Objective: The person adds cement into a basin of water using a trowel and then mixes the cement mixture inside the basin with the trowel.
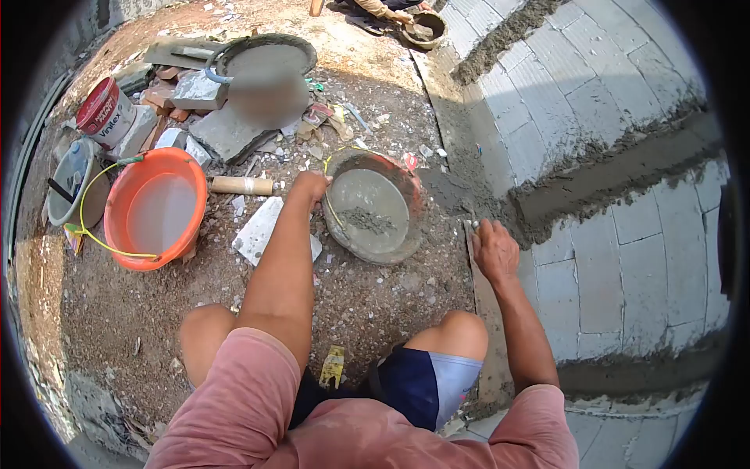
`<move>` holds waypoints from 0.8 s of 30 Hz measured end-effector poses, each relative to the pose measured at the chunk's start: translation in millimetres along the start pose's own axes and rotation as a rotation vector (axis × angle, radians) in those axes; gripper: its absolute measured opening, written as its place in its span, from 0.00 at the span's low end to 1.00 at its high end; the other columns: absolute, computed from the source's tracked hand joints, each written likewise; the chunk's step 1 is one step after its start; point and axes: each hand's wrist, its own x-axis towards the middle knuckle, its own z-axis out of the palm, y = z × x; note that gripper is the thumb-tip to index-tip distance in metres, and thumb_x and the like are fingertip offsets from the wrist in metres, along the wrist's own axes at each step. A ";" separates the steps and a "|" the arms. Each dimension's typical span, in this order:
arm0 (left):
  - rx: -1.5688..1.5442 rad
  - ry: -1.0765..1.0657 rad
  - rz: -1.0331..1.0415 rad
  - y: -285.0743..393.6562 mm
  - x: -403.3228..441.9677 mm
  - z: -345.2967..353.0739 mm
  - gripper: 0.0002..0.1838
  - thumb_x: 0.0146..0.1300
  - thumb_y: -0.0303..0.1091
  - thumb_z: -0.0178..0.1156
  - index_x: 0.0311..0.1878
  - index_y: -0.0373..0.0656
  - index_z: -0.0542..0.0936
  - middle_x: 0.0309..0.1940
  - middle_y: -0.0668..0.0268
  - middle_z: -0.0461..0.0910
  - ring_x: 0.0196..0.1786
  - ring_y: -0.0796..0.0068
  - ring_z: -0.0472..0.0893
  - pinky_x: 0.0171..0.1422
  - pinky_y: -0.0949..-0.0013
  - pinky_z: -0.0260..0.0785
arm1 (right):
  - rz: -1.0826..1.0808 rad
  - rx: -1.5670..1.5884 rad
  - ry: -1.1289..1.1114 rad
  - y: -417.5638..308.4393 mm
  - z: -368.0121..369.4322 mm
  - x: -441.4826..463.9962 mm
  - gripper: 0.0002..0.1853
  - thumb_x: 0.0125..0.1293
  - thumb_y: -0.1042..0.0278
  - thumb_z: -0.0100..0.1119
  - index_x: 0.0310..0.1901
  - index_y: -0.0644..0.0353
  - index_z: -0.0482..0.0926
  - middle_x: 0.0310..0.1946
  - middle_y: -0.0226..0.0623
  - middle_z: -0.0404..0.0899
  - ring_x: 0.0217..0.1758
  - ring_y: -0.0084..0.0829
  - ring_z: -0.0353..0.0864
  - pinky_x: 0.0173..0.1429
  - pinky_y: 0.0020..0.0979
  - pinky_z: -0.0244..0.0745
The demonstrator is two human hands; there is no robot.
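Note:
My left hand (312, 187) is closed on the left rim of a mortar bucket (406, 184), by its yellow handle. The bucket stands on the ground, caked in grey, with wet mortar (367, 223) at the bottom. To the right, my right hand (496, 252) is closed low at the foot of the block wall (601, 289). What its fingers hold is hidden beneath them. Fresh mortar (488, 176) lies along the wall base just beyond this hand. A long board (486, 336) runs along the ground under my right forearm.
An orange bucket (168, 207) of cloudy water stands left, near a grey pail (74, 187) and a white-and-red paint tub (105, 113). Rubble and a wide mortar basin (269, 59) lie farther off. Another person's hand (400, 17) is at a bucket (426, 31) at the top.

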 end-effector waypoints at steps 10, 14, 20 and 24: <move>0.263 0.199 -0.109 29.4 -51.0 -0.2 0.20 0.67 0.42 0.60 0.57 0.43 0.84 0.60 0.53 0.81 0.63 0.53 0.81 0.67 0.55 0.74 | 0.203 -0.100 -0.174 -38.9 -166.3 170.2 0.20 0.66 0.52 0.63 0.42 0.66 0.84 0.35 0.56 0.85 0.43 0.57 0.84 0.48 0.50 0.76; 0.231 0.173 -0.147 40.5 -55.8 -4.6 0.17 0.67 0.36 0.57 0.55 0.43 0.85 0.61 0.54 0.81 0.63 0.54 0.81 0.66 0.56 0.75 | 0.086 -0.168 -0.273 -68.1 -212.7 225.1 0.22 0.63 0.55 0.66 0.35 0.74 0.82 0.29 0.62 0.81 0.36 0.58 0.82 0.43 0.49 0.73; 0.299 0.097 -0.113 38.0 -41.8 -7.6 0.17 0.68 0.37 0.56 0.54 0.41 0.85 0.58 0.52 0.82 0.62 0.53 0.82 0.63 0.57 0.76 | 0.136 -0.130 -0.500 -101.5 -231.6 238.6 0.20 0.66 0.57 0.62 0.31 0.72 0.80 0.20 0.37 0.77 0.19 0.29 0.75 0.25 0.38 0.68; 0.237 0.016 0.034 3.5 -3.2 -1.1 0.18 0.70 0.41 0.60 0.56 0.42 0.84 0.55 0.54 0.83 0.55 0.57 0.84 0.55 0.56 0.78 | 0.308 0.263 -0.413 -45.9 -170.9 199.2 0.25 0.69 0.49 0.59 0.30 0.69 0.78 0.24 0.38 0.78 0.25 0.28 0.75 0.31 0.36 0.69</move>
